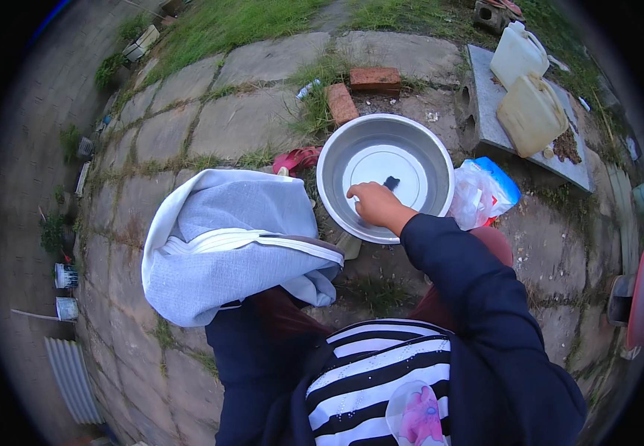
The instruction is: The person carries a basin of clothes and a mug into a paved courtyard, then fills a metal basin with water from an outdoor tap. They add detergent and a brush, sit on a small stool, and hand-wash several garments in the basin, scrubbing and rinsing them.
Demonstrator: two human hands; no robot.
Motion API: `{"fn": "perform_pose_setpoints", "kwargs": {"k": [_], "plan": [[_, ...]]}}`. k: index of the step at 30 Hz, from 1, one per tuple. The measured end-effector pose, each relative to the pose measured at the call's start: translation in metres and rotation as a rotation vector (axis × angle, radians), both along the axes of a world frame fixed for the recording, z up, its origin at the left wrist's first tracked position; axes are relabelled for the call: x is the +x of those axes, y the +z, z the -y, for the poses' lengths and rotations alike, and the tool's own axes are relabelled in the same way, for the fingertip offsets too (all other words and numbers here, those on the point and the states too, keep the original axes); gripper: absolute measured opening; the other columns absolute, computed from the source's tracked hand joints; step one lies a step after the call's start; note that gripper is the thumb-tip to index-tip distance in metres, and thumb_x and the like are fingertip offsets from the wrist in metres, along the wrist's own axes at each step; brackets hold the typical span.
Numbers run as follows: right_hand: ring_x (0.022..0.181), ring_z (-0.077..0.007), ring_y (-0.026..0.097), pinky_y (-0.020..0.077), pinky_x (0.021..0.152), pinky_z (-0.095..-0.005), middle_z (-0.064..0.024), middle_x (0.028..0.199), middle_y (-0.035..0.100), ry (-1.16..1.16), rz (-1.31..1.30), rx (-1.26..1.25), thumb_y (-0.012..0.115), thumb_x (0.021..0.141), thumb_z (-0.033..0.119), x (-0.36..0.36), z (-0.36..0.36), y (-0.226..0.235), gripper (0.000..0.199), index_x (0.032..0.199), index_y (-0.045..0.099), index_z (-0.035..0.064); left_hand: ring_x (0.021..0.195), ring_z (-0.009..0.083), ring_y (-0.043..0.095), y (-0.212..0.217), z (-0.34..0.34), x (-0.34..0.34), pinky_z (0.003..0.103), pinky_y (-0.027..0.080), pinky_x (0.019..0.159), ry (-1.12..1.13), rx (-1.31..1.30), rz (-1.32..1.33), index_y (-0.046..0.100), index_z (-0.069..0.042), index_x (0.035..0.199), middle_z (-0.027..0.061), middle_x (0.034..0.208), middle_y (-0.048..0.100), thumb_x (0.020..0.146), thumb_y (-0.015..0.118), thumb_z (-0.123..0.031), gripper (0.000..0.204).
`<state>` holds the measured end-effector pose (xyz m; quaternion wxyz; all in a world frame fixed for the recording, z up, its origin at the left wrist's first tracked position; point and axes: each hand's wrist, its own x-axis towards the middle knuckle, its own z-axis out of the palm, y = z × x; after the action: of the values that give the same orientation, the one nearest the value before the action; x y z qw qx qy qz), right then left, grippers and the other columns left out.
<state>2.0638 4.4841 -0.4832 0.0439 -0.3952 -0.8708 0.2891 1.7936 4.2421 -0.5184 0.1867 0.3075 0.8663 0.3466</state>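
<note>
A pale grey fabric bag [240, 267] with a white zip strip lies bunched over my left forearm, at the left of a metal basin. The dark left sleeve runs up beneath it, and the fabric hides my left hand. Over the inside of the round metal basin [441, 149] reaches my right hand [376, 204], fingers curled down and together. Anything between those fingertips is too small or hidden to make out. Water seems to stand in the basin, and a small dark clump [391, 182] shows against its bottom just beyond my fingers.
Two bricks [375, 79] lie beyond the basin, with a red shoe-like thing [297, 159] at its left. Blue-and-white plastic packaging [497, 182] sits to the right. Farther right, plastic jugs [532, 111] stand on a raised slab [478, 67]. Stone paving has grassy joints.
</note>
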Motion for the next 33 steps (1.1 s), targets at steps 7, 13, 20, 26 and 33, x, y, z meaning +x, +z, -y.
{"fn": "perform_pose_setpoints", "kwargs": {"k": [7, 13, 20, 26, 33], "plan": [[0.117, -0.0272, 0.049, 0.0308, 0.102, -0.0528, -0.0086, 0.11, 0.061, 0.134, 0.302, 0.646, 0.051, 0.086, 0.016, 0.053, -0.038, -0.112, 0.024, 0.108, 0.059, 0.011, 0.103, 0.0284, 0.058, 0.011, 0.004, -0.041, 0.042, 0.047, 0.091, 0.108, 0.067, -0.016, 0.049, -0.003, 0.125, 0.0128, 0.116, 0.059, 0.095, 0.042, -0.039, 0.047], [0.098, -0.0219, 0.056, 0.034, 0.1, -0.0477, -0.0055, 0.093, 0.061, 0.253, 0.43, 0.526, 0.053, 0.082, 0.015, 0.044, -0.044, -0.115, 0.016, 0.091, 0.066, 0.0131, 0.103, 0.0281, 0.058, 0.014, 0.025, -0.098, 0.042, 0.047, 0.091, 0.282, 0.206, 0.057, 0.049, -0.004, 0.125, 0.0125, 0.116, 0.059, 0.095, 0.042, -0.039, 0.047], [0.081, -0.0354, 0.061, 0.0476, 0.078, -0.0465, -0.0178, 0.082, 0.061, -0.094, 0.146, 0.218, 0.058, 0.073, 0.013, 0.044, -0.051, -0.083, 0.017, 0.089, 0.058, 0.0071, 0.104, 0.0278, 0.058, 0.04, 0.022, -0.131, 0.041, 0.047, 0.091, 0.372, 0.434, 0.177, 0.049, -0.004, 0.126, 0.0123, 0.116, 0.059, 0.095, 0.042, -0.04, 0.048], [0.079, -0.0374, 0.062, 0.0499, 0.071, -0.0453, -0.021, 0.083, 0.062, -0.329, 0.12, 0.189, 0.06, 0.074, 0.011, 0.037, -0.061, -0.031, 0.022, 0.094, 0.053, 0.0025, 0.104, 0.0275, 0.057, 0.054, 0.008, -0.139, 0.041, 0.047, 0.091, 0.405, 0.668, 0.421, 0.049, -0.005, 0.126, 0.012, 0.116, 0.059, 0.095, 0.042, -0.041, 0.048], [0.083, -0.0396, 0.061, 0.0474, 0.073, -0.0465, -0.0219, 0.087, 0.062, -0.055, -0.187, -0.047, 0.064, 0.078, 0.019, -0.087, -0.021, 0.017, 0.031, 0.098, 0.048, 0.0019, 0.104, 0.0272, 0.057, 0.064, -0.028, -0.122, 0.041, 0.047, 0.092, 0.342, 0.851, 0.704, 0.048, -0.005, 0.126, 0.0117, 0.115, 0.059, 0.095, 0.042, -0.042, 0.048]]}}
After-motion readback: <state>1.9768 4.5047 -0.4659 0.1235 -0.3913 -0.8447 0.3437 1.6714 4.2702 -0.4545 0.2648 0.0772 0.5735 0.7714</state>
